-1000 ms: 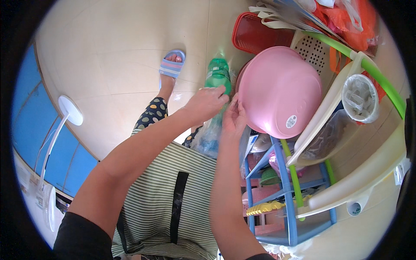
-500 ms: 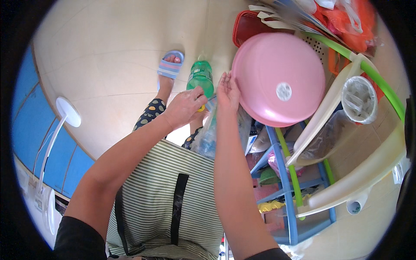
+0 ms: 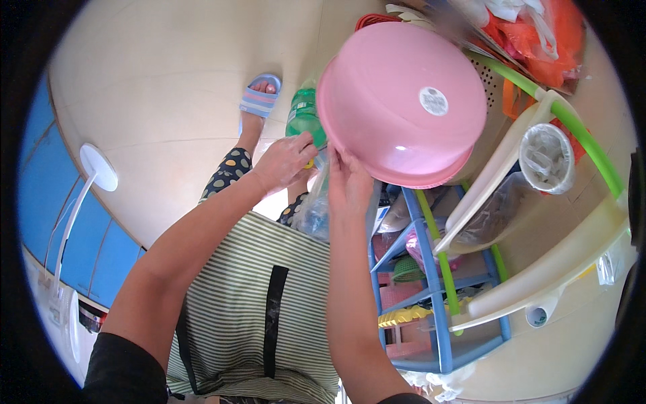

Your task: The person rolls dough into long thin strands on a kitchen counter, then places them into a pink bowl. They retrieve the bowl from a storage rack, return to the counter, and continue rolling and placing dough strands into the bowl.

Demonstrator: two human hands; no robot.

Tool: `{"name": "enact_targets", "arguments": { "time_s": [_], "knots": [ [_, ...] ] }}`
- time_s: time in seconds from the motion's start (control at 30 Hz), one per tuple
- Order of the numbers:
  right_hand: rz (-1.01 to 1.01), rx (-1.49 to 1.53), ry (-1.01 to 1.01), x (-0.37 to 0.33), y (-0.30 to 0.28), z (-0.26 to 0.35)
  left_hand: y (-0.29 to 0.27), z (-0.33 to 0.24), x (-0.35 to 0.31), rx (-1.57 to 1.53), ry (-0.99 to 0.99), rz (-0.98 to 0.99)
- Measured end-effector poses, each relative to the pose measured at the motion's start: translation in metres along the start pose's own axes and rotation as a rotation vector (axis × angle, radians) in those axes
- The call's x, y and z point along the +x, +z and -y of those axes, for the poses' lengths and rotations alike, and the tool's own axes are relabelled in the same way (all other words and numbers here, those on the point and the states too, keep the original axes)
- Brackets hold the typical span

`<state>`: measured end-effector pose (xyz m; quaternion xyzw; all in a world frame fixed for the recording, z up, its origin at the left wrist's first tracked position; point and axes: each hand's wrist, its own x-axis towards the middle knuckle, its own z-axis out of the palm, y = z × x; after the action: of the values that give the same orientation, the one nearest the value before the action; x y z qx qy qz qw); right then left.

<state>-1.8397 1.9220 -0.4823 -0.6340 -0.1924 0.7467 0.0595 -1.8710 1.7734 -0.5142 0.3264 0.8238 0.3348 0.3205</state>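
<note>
- Pink basin (image 3: 387, 87): upside down, base toward us, a pale round sticker (image 3: 434, 101) on it; it sits ahead and to the right, just above our right hand.
- Right hand (image 3: 348, 176): fingers narrow and close together, tips at the basin's near rim. We cannot tell if they pinch the rim or only touch it.
- Green bottle (image 3: 304, 114): see-through, left of the basin, its far part partly screened by glare; we note a bit of yellow (image 3: 309, 163) at its near end, under our fingers.
- Left hand (image 3: 286, 161): curled shut about that near end of the bottle.
- Clear plastic bag (image 3: 315, 214): bluish inside, between our forearms, against the striped apron (image 3: 256, 303) we wear.
- Blue rack (image 3: 441, 323): right of our right forearm, below the basin; we make out a green mesh piece (image 3: 408, 271) and a wavy yellow strip (image 3: 404, 315) among its bars.
- Farther right: a bag-lined cup (image 3: 546, 158) near a curved green bar (image 3: 585, 128).
- Beyond the basin: we spot a red basket edge (image 3: 375, 20) and orange-red bags (image 3: 538, 40).
- Left side: striped slipper (image 3: 259, 101) on pale floor (image 3: 182, 87); blue panels (image 3: 81, 249) behind a white disc (image 3: 99, 167) on a stalk.
</note>
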Motion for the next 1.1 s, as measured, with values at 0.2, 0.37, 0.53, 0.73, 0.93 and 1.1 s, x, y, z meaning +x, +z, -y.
{"name": "enact_targets", "arguments": {
  "time_s": [0.2,0.37,0.53,0.73,0.93,1.1],
  "knots": [
    [0.247,-0.459,0.018,-0.009,0.011,0.026,0.017,-0.002,-0.001,-0.012,-0.027,-0.01],
    [0.428,-0.671,0.265,0.013,0.034,0.014,0.031,-0.003,-0.008,-0.06,-0.035,-0.021],
    [0.514,-0.889,0.308,0.053,0.069,-0.011,0.03,-0.006,-0.011,-0.099,-0.088,0.05],
    [0.425,-1.009,0.283,0.123,0.081,0.008,0.027,-0.014,0.0,-0.073,-0.071,0.02],
    [0.449,-1.193,0.103,0.144,0.036,0.021,0.023,-0.015,0.002,-0.108,-0.083,0.05],
    [0.268,-1.316,-0.045,0.153,0.001,-0.005,0.024,-0.015,0.004,-0.124,-0.101,0.061]
  ]
}}
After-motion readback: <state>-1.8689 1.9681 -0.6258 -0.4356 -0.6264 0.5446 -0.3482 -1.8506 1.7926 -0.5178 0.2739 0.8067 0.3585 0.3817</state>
